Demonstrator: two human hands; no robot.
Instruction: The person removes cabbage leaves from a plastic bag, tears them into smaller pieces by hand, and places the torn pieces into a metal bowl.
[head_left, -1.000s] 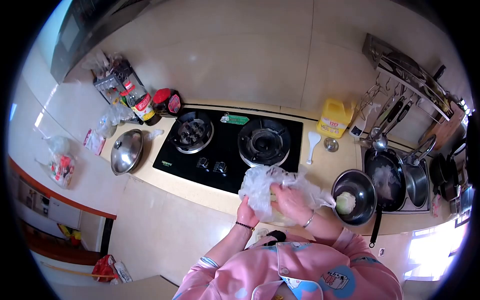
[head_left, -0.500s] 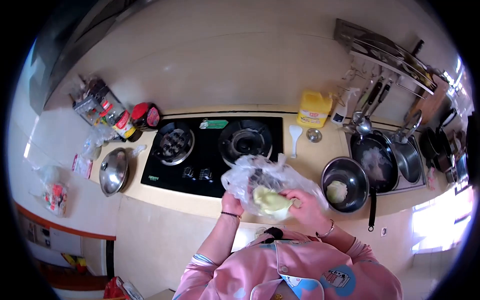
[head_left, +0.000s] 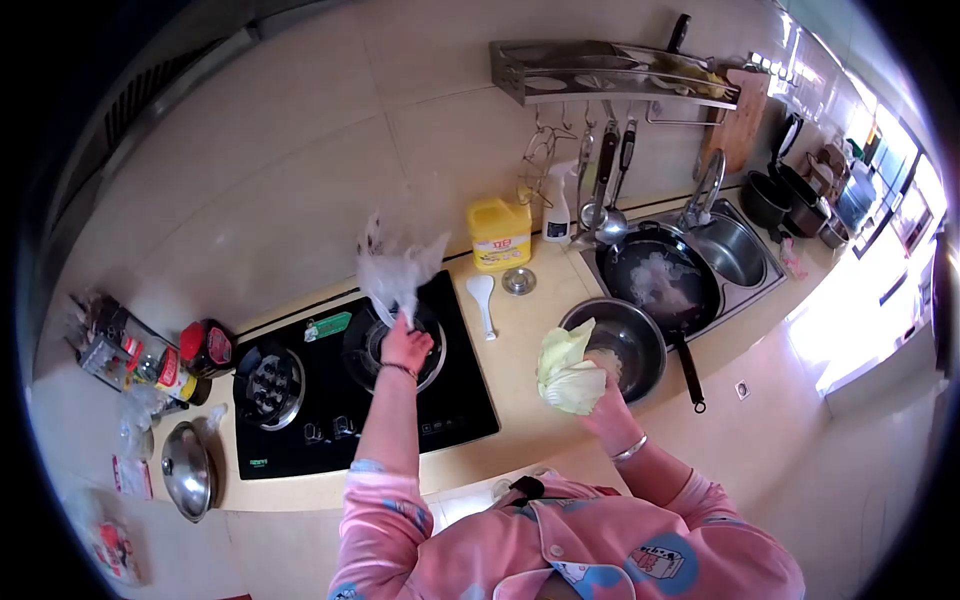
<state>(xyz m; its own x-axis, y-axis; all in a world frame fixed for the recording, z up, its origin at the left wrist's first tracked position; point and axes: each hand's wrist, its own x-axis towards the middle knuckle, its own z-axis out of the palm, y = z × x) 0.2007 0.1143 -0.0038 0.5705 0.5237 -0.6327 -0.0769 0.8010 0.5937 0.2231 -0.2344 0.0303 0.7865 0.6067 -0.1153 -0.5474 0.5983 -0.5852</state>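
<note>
My left hand [head_left: 406,348] is closed around the gathered end of a thin clear plastic bag [head_left: 398,270], stretched out over the right burner of the black gas stove [head_left: 455,400]. In my right hand [head_left: 608,412] is a piece of pale green cabbage [head_left: 570,372], held up at the near left side of a steel bowl [head_left: 650,350]. Some pale contents show at the bottom of that bowl, partly hidden behind the cabbage and my hand.
A black wok [head_left: 640,250] with whitish contents sits in the sink [head_left: 735,250]. By the stove are a white rice paddle [head_left: 482,300], a yellow jug [head_left: 500,235] and a small metal lid [head_left: 519,281]. A domed pot lid [head_left: 187,470] stands at the left.
The cabbage has come out of the plastic bag and moved right, beside the bowl. My left hand has carried the bag forward over the stove. The view has turned to the right.
</note>
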